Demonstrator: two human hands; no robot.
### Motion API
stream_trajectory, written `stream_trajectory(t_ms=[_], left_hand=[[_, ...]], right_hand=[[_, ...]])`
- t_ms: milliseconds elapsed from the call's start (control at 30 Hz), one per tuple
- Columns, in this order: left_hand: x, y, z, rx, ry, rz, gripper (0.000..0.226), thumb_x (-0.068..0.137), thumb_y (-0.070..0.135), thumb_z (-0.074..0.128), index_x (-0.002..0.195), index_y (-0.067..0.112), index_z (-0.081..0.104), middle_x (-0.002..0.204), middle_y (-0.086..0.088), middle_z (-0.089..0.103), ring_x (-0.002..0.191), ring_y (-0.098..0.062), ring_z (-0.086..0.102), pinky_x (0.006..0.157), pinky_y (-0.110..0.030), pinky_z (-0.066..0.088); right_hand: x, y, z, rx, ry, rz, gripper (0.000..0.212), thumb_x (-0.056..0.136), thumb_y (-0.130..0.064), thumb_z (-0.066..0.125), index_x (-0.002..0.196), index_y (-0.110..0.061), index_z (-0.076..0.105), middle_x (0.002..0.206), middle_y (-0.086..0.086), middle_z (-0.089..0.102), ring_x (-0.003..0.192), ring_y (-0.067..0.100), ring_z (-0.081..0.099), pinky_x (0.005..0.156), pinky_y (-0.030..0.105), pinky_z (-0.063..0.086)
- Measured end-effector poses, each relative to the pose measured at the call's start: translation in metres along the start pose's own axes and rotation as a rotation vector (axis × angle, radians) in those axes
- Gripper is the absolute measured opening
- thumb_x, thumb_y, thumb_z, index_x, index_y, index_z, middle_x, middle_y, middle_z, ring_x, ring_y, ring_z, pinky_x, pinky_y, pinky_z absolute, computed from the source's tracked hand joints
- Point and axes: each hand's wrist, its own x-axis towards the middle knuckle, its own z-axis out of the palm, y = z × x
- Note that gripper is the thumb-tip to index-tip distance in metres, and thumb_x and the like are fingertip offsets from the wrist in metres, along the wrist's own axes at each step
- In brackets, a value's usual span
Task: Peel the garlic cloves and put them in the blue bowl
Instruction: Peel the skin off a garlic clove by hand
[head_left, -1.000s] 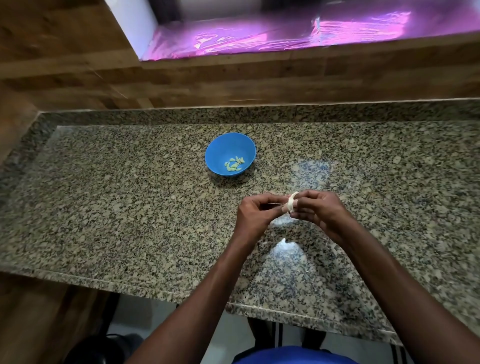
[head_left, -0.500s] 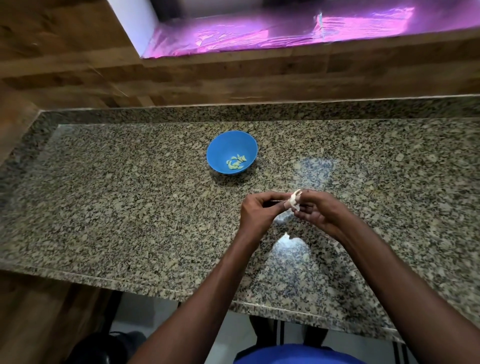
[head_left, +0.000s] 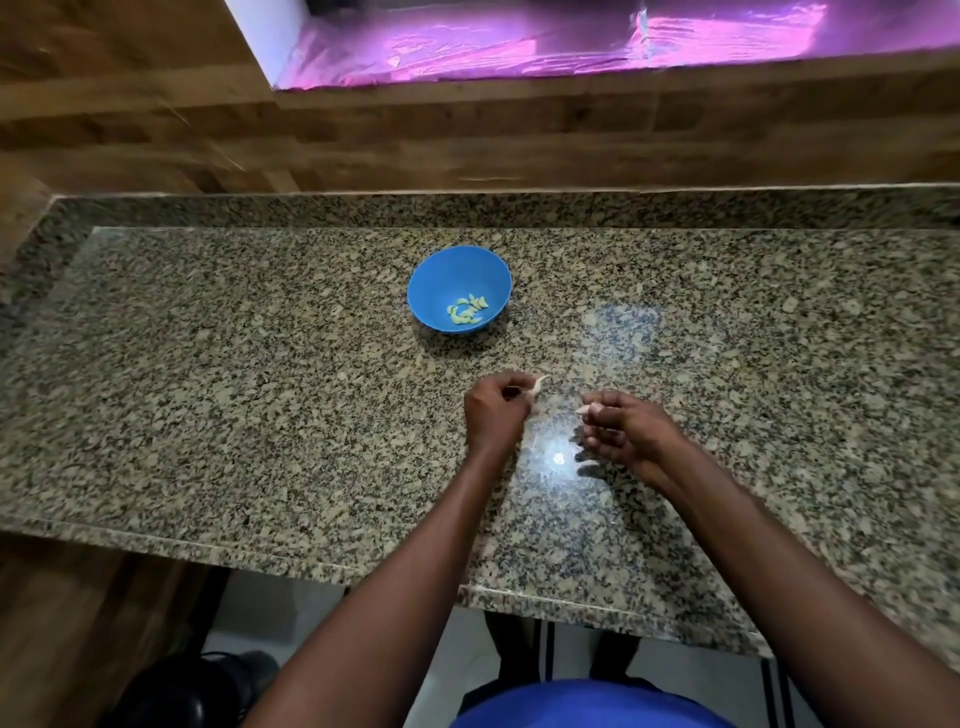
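Note:
The blue bowl stands on the granite counter and holds several peeled, pale green garlic cloves. In front of it, my left hand pinches a whitish garlic clove, from which a thin tail of skin sticks out to the right. My right hand is a short way to the right, apart from the left hand. Its fingers are curled, and its thumb and fingertips pinch a small pale scrap. Whether this scrap is skin or a bit of clove is too small to tell.
The granite counter runs wide to the left and right, with a raised stone lip and a wooden wall behind it. A bright glare spot lies on the counter between my hands. The counter's front edge is close below my forearms.
My hands, which were joined around the clove, have pulled apart. The left hand keeps the clove and the right hand has drawn away to the right with a small scrap.

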Motion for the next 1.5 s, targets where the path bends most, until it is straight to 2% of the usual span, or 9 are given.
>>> stream_trajectory(t_ms=[133,300,467,634,801,968,1101,1301,1502], left_hand=[[0.016,-0.010,0.001,0.181,-0.019,0.074,0.030,0.092,-0.007,0.063,0.108,0.014,0.077,0.114,-0.005,0.076,0.091,-0.023,0.074,0.081,-0.048,0.064],[0.005,-0.020,-0.011,0.212,0.068,0.123,0.038,0.097,-0.002,0.059,0.123,0.022,0.072,0.128,-0.001,0.071,0.102,-0.022,0.071,0.081,-0.032,0.062],[-0.033,-0.045,-0.007,0.387,0.061,0.292,0.027,0.100,0.005,0.057,0.119,0.016,0.072,0.116,-0.001,0.071,0.098,-0.008,0.062,0.077,-0.015,0.053],[-0.053,-0.061,0.009,0.587,-0.040,0.439,0.035,0.093,0.000,0.060,0.125,0.011,0.069,0.120,-0.004,0.067,0.109,-0.018,0.057,0.087,-0.038,0.057],[-0.061,-0.070,0.020,0.803,-0.160,0.505,0.054,0.099,0.022,0.055,0.151,0.015,0.044,0.158,-0.008,0.041,0.146,-0.025,0.033,0.121,-0.043,0.027],[-0.063,-0.082,0.017,0.853,-0.219,0.532,0.059,0.106,0.028,0.045,0.161,0.015,0.028,0.169,-0.008,0.022,0.155,-0.024,0.018,0.125,-0.045,0.018],[-0.063,-0.090,0.015,0.897,-0.213,0.579,0.062,0.108,0.035,0.038,0.163,0.015,0.020,0.171,-0.008,0.016,0.157,-0.023,0.014,0.127,-0.044,0.013],[-0.063,-0.093,0.014,0.954,-0.221,0.580,0.065,0.108,0.040,0.034,0.165,0.015,0.015,0.172,-0.007,0.010,0.158,-0.021,0.010,0.127,-0.042,0.009],[-0.062,-0.093,0.013,0.970,-0.249,0.564,0.065,0.108,0.043,0.028,0.165,0.016,0.012,0.173,-0.007,0.009,0.159,-0.021,0.009,0.128,-0.044,0.010]], right_hand=[[-0.004,0.002,-0.007,-0.074,0.004,-0.046,0.015,0.098,0.004,0.058,0.107,0.001,0.069,0.083,0.017,0.071,0.070,0.027,0.070,0.060,0.032,0.062],[-0.007,0.003,-0.015,-0.089,0.019,-0.085,0.005,0.093,0.004,0.066,0.097,0.007,0.065,0.094,0.028,0.074,0.082,0.037,0.074,0.070,0.035,0.065],[-0.007,0.007,-0.019,-0.233,0.076,-0.139,0.007,0.089,0.013,0.067,0.089,0.007,0.064,0.086,0.028,0.070,0.073,0.035,0.071,0.057,0.028,0.063],[0.000,0.014,-0.029,-0.427,0.106,-0.208,0.011,0.082,0.013,0.074,0.091,0.010,0.068,0.085,0.029,0.073,0.070,0.039,0.071,0.061,0.039,0.064],[0.008,0.017,-0.030,-0.711,0.134,-0.237,0.012,0.080,-0.008,0.086,0.073,-0.005,0.076,0.066,0.016,0.073,0.063,0.032,0.075,0.067,0.040,0.063],[0.010,0.009,-0.022,-0.837,0.166,-0.189,0.009,0.080,-0.002,0.080,0.074,-0.006,0.076,0.064,0.008,0.074,0.062,0.024,0.076,0.051,0.025,0.056],[0.018,0.002,-0.016,-0.908,0.170,-0.118,0.006,0.077,-0.001,0.082,0.078,-0.002,0.076,0.070,0.009,0.076,0.062,0.022,0.076,0.065,0.035,0.064],[0.023,-0.009,0.003,-0.989,0.240,-0.021,0.013,0.079,-0.001,0.083,0.087,0.001,0.073,0.076,0.013,0.076,0.052,0.015,0.072,0.044,0.022,0.052],[0.022,0.007,0.015,-1.173,0.346,-0.178,0.008,0.088,0.004,0.067,0.084,-0.004,0.068,0.078,0.009,0.067,0.063,0.020,0.067,0.048,0.027,0.052]])
